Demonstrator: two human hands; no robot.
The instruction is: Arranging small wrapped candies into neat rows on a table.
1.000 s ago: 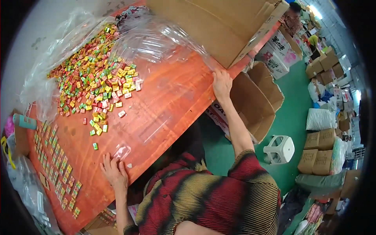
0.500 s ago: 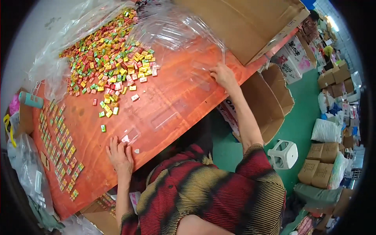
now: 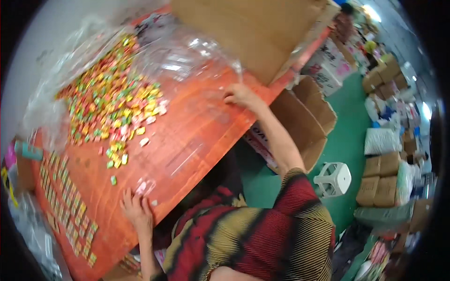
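My left hand [image 3: 137, 208] lies on the red-orange table [image 3: 187, 140] near its front edge, fingers stretched out and apart. Right by its fingertips is a small clear plastic piece [image 3: 146, 186] with a whitish-pink scrap. Farther right, my right hand [image 3: 241, 96] rests low over the tabletop with its fingers curled in. Faint clear plastic pieces [image 3: 218, 110] lie beside those fingers; blur hides what is pinched, if anything. A big heap of small wrapped sweets [image 3: 117, 93] in red, yellow and green spreads over the far left. One green sweet [image 3: 113, 180] lies apart from it.
Rows of sweets [image 3: 70, 201] are laid out at the table's left side. Crumpled clear plastic [image 3: 183, 56] and a large cardboard box [image 3: 243, 33] stand at the back. An open carton [image 3: 300, 117] and a white stool [image 3: 335, 179] are right of the table.
The whole view has shifted, so the table sits lower and farther left. My right hand's fingers look more curled. My left hand stays flat near the small plastic piece.
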